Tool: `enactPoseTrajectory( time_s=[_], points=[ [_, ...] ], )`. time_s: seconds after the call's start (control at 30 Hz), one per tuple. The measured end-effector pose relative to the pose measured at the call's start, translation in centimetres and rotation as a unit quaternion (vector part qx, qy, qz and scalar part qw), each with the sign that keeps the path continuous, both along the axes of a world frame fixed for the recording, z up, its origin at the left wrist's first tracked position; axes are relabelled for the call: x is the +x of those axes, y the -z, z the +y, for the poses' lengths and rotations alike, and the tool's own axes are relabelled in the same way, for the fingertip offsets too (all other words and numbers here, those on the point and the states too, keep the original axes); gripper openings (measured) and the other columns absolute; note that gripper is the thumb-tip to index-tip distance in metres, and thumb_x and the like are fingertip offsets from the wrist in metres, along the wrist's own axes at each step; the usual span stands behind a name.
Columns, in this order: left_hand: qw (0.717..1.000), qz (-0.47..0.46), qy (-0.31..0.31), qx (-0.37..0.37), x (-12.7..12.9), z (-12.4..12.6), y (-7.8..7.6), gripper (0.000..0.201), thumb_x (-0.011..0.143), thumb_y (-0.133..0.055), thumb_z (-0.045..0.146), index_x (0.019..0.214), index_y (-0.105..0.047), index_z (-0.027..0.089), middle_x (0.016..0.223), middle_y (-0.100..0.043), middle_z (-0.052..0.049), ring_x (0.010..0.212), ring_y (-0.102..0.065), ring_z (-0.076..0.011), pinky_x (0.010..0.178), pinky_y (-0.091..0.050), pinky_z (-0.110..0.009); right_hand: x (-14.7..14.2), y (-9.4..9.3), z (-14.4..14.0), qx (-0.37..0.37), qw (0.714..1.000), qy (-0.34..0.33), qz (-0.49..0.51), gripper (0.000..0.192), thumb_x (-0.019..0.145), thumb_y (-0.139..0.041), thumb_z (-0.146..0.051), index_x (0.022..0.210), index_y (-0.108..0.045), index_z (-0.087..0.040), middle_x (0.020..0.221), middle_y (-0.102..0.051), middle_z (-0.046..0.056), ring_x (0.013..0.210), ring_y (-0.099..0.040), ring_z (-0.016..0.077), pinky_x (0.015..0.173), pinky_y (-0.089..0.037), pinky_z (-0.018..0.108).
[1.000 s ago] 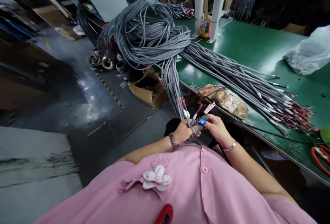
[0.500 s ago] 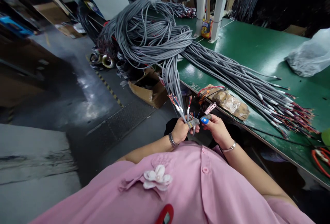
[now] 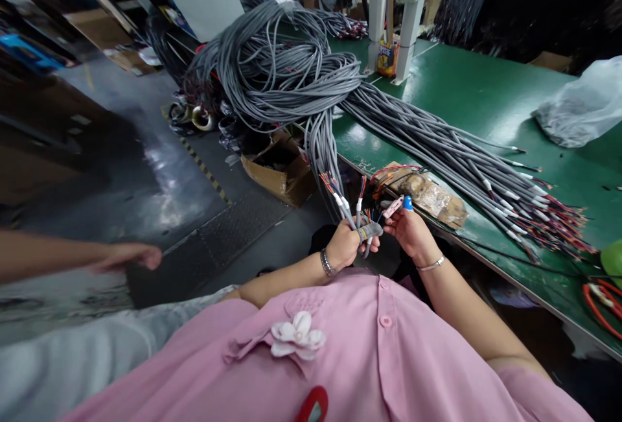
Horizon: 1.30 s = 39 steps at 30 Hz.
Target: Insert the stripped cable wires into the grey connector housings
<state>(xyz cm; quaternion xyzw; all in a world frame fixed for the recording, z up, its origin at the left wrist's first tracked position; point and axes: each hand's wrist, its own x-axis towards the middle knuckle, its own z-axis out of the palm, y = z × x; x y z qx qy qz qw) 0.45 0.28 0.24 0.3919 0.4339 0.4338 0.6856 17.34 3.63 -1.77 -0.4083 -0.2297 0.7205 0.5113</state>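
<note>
Landmark for all entries: the cable heap (image 3: 272,65).

- Co-worker's hand (image 3: 129,257): far left of the heap and well below it, blurred, over the floor. You cannot make out what it is doing; the arm runs off the left edge.
- Box (image 3: 282,172): on the floor just under the heap, open-topped, likely there to catch offcuts. Its contents are too dark to read.
- Your left hand (image 3: 346,246): below the heap, off the counter (image 3: 466,91) edge. Its fingers are closed around a few cable ends (image 3: 347,205), held upright so the stripped coloured wires point up at you. A grey finger cot covers one finger.
- Your right hand (image 3: 412,233): just right of the left hand, nearly touching it. Its fingers pinch a small pink tag (image 3: 392,207), with a blue cot on one fingertip. Whether the tag already touches a wire is too small to tell.
- Taped pad (image 3: 427,192): on the counter edge below-right of the heap, wires lying on it; its make-up is unclear.
- Laid-out cables (image 3: 461,156): fanned rightward from the heap, ends aligned for picking.
- Plastic bag (image 3: 580,107): far right of the heap, contents hidden.
</note>
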Motion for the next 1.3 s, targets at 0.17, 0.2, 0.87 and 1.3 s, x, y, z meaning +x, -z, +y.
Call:
enactPoseTrajectory(
  time_s=[0.17,0.2,0.87,1.3],
  points=[
    [1.0,0.014,0.004,0.002,0.4,0.1,0.2,0.037,0.069,-0.074,0.046,0.074,-0.065,0.01,0.055,-0.064,-0.005,0.043,-0.058,-0.0121,0.036,-0.029,-0.019,-0.8,-0.4,-0.2,0.02,1.0,0.024,0.003,0.042,0.074,-0.066,-0.061,0.082,-0.065,-0.02,0.074,-0.066,0.001,0.057,-0.054,0.01,0.052,-0.05,0.022],
    [1.0,0.015,0.003,0.002,0.4,0.1,0.3,0.037,0.069,-0.074,0.046,0.073,-0.065,0.01,0.055,-0.064,-0.005,0.043,-0.058,-0.0123,0.035,-0.029,-0.019,-0.8,-0.4,-0.3,0.022,0.999,0.03,-0.003,0.041,0.073,-0.067,-0.06,0.081,-0.064,-0.02,0.073,-0.066,0.0,0.057,-0.054,0.01,0.052,-0.05,0.022],
    [0.999,0.035,0.005,-0.004,0.1,-0.4,0.5,0.039,0.065,-0.075,0.048,0.071,-0.062,0.012,0.053,-0.063,-0.003,0.041,-0.057,-0.0112,0.036,-0.031,-0.019,-0.3,0.0,-0.6,0.003,0.997,-0.001,0.072,0.046,0.077,-0.06,-0.065,0.088,-0.067,-0.021,0.094,-0.072,0.005,0.072,-0.063,0.0138,0.06,-0.05,0.024],
    [0.997,-0.003,-0.071,0.034,0.2,-0.4,-0.1,0.034,0.069,-0.074,0.044,0.075,-0.064,0.012,0.056,-0.063,-0.002,0.044,-0.058,-0.0104,0.037,-0.029,-0.018,-0.3,-0.9,-0.5,0.046,0.999,-0.002,0.007,0.035,0.079,-0.065,-0.053,0.084,-0.068,-0.018,0.08,-0.07,0.004,0.062,-0.058,0.0107,0.057,-0.051,0.022]
  ],
)
